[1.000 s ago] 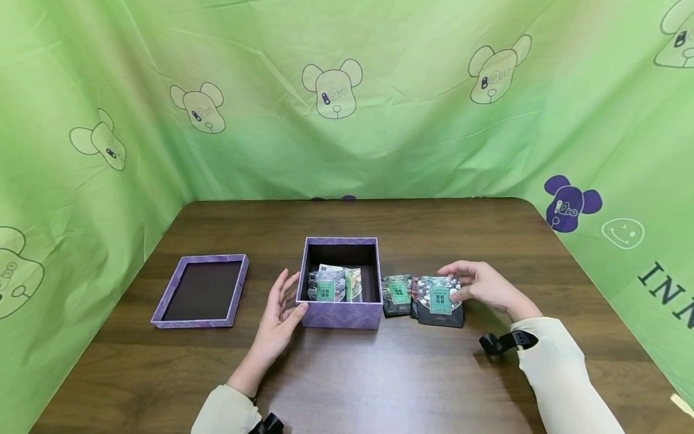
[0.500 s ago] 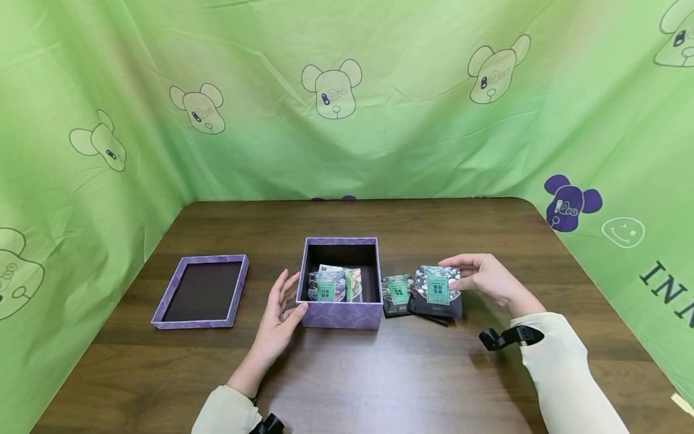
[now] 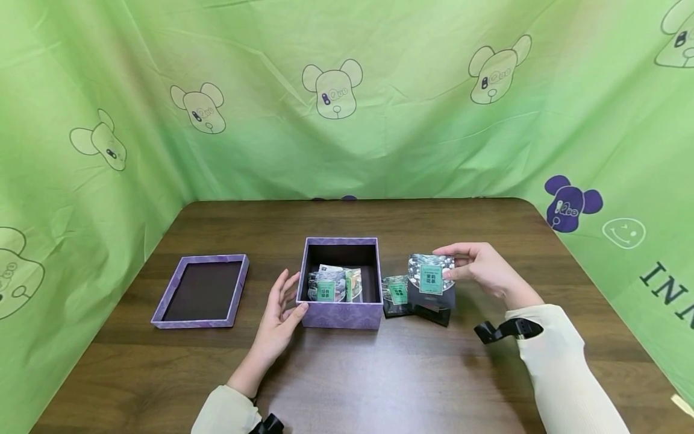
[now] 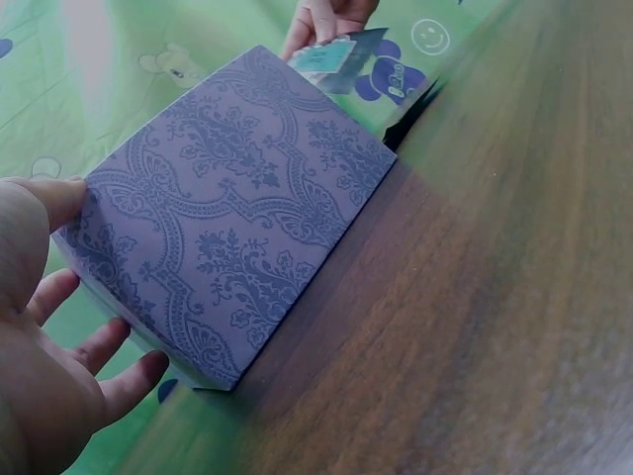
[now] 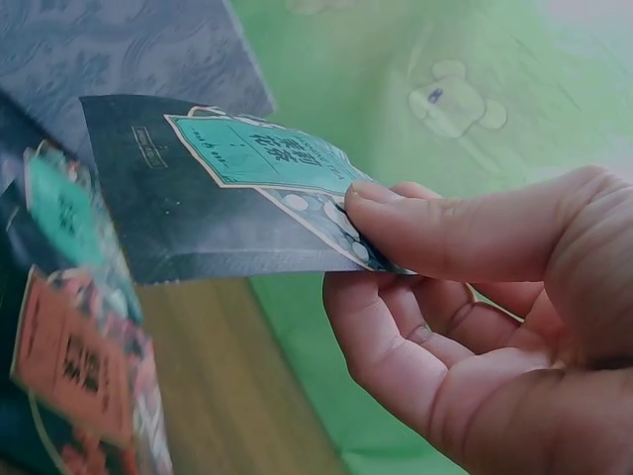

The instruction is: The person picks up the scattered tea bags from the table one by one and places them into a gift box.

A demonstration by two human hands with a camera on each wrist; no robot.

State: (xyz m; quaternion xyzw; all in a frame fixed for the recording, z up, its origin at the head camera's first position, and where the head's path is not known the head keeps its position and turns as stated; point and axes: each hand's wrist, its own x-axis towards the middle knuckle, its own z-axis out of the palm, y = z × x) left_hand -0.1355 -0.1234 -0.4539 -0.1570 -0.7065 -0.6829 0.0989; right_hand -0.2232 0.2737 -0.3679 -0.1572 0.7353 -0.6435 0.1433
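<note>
My right hand (image 3: 485, 274) pinches a tea sachet (image 3: 430, 283) by its upper right edge, thumb in front and fingers behind. The sachet is dark with a green label, tilted up above the table in the right wrist view. Under and beside it lie other tea sachets (image 3: 397, 296), one with an orange label (image 5: 74, 361). A purple patterned box (image 3: 340, 316) stands left of them, holding a few sachets (image 3: 327, 287). At its front left corner my left hand (image 3: 275, 322) touches the wall, thumb on the front and loosely extended fingers along the side.
The shallow purple box lid (image 3: 238, 301) lies inside up on the left of the wooden table (image 3: 379, 380). A green cloth (image 3: 412, 120) with bear-head drawings hangs behind and on both sides.
My right hand has lifted the top tea sachet off the pile and carried it up and slightly left, uncovering a dark sachet beneath. My left hand and the box have stayed put.
</note>
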